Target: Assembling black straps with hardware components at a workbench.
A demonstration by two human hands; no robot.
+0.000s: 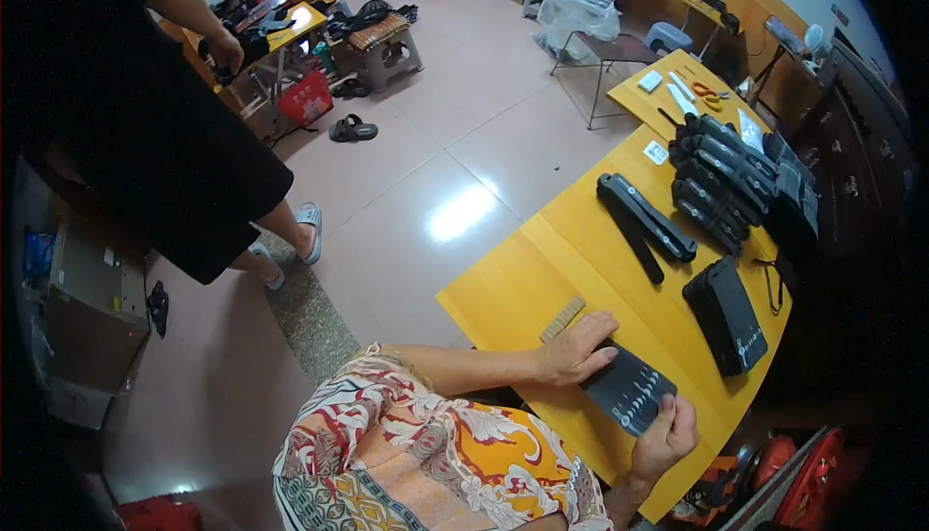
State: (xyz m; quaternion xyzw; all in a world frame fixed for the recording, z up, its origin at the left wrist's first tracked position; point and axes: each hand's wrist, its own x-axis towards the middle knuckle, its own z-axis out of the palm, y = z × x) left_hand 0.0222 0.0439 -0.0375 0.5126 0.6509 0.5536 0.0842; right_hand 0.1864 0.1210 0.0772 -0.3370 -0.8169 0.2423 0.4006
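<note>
A flat black panel [624,391] with rounded corners and a row of small white marks lies low over the yellow table. My left hand [578,349] is closed on its far left end, with the thumb on top. My right hand [668,437] pinches the near right end, thumb above and fingers curled at the edge. Beside my left fingers is a tan ribbed strip [562,319] on the tabletop. To the right of the panel stands a stack of similar black pieces [726,313]. Beyond it lie long black straps [646,226], folded together.
The yellow table [542,260] also bears bundled black pieces [721,178], a white label [656,151] and orange-handled scissors [711,97]. A person in black [164,134] stands at the left. A wire-legged stand [610,52] is beyond the table; red bags [808,487] are at lower right.
</note>
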